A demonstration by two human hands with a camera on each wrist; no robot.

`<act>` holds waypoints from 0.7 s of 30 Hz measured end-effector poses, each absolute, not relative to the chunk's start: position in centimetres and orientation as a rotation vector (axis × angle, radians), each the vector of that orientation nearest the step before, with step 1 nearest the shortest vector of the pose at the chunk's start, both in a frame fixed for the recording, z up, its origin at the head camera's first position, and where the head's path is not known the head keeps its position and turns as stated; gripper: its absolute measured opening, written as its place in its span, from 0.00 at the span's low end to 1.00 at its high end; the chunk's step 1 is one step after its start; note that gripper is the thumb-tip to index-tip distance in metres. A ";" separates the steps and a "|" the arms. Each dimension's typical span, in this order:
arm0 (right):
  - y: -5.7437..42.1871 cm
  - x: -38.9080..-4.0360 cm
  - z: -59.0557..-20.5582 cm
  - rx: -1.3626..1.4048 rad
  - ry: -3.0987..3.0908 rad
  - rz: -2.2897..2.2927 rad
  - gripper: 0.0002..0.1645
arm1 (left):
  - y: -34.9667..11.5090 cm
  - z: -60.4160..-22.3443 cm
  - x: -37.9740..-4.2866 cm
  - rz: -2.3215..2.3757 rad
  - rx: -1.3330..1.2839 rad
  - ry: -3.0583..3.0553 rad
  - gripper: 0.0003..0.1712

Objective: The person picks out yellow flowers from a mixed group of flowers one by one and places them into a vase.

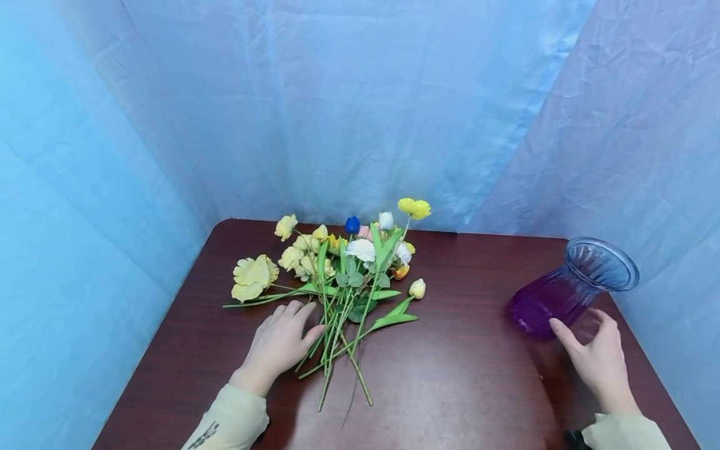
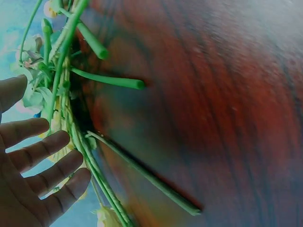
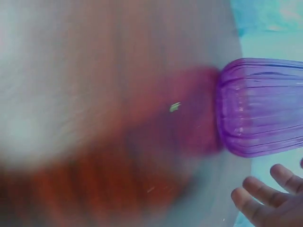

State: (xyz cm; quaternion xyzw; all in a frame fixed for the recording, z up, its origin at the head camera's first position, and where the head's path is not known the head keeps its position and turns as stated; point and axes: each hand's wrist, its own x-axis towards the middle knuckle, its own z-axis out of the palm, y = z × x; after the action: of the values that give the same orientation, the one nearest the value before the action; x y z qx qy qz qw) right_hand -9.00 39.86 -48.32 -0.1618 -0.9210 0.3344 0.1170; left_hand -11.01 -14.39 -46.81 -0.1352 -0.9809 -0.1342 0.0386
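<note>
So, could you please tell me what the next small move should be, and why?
I would probably have the left hand curl round one of the flower stems: its fingers are parted right beside them and grip none. The right hand is open next to the vase, not gripping it, so taking a stem first seems sensible.

Heaped mixed flowers (image 1: 361,251), ribbed purple-blue vase (image 1: 564,294) upright, apart

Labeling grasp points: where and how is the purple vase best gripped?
Probably wrap the purple vase at its narrowed neck, coming from the near right, where the right hand is. It appears to stand upright, and the rim flaring above the neck should help resist slipping.
</note>
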 end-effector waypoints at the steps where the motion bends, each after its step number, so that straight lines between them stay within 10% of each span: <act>1: 39.9 -9.3 -48.2 -0.451 -2.678 1.046 0.53 | -14.5 -47.0 -11.0 -0.407 -0.409 -3.008 0.31; 21: 38.5 -12.1 -48.0 -0.470 -2.648 1.325 0.63 | -13.8 -47.5 -11.5 -0.395 -0.421 -3.003 0.30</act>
State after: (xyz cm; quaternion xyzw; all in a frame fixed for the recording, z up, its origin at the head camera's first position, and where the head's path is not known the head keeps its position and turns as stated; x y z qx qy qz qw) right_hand -12.06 38.51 -47.98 -0.1565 -0.8809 0.4408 0.0715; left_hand -11.47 -13.83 -47.55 -0.1377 -0.9811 -0.1291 0.0419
